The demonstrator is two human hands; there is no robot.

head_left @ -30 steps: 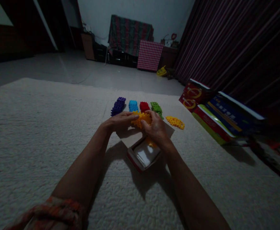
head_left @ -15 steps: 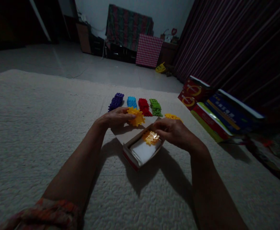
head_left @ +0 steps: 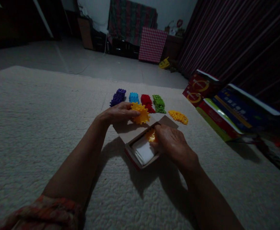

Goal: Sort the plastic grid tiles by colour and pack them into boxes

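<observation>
Yellow toothed pieces (head_left: 141, 114) are pinched in my left hand (head_left: 122, 112), above the raised flap of a small cardboard box (head_left: 132, 162). My right hand (head_left: 173, 140) reaches into the box, its fingers closed on another yellow piece (head_left: 151, 135). White paper (head_left: 143, 150) lies in the box beside that piece. Beyond my hands, rows of toothed pieces lie on the mat: purple (head_left: 118, 97), light blue (head_left: 134, 97), red (head_left: 147, 102) and green (head_left: 159, 103). A yellow row (head_left: 178, 117) lies to the right of the box.
The pale quilted mat (head_left: 46, 127) spreads under everything. Red boxes (head_left: 199, 88) and a large blue box (head_left: 243, 107) stand at the right, near a dark curtain (head_left: 226, 38). Farther back, a checked cloth (head_left: 152, 44) hangs over furniture.
My right hand has moved deeper over the box and now covers more of the yellow piece inside. The yellow row at the right is more fully visible. The view has shifted slightly.
</observation>
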